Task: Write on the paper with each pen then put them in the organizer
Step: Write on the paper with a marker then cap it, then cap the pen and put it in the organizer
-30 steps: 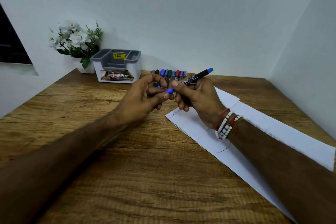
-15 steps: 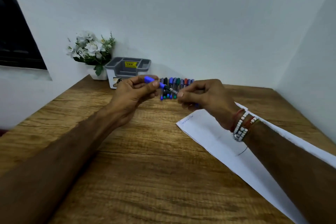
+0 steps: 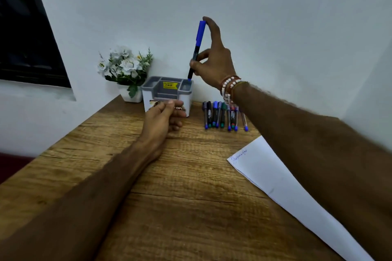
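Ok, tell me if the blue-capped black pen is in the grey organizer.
Not in yet: the right hand holds the blue-capped pen nearly upright, tip at the grey organizer's right rim.

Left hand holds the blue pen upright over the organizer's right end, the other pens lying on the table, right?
No, it is the right hand holding the blue pen upright over the right end of the organizer, as the head view shows; the other pens do lie on the table.

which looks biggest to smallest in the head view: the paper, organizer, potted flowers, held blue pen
1. paper, also nearest the camera.
2. organizer and potted flowers look about alike.
3. blue pen.
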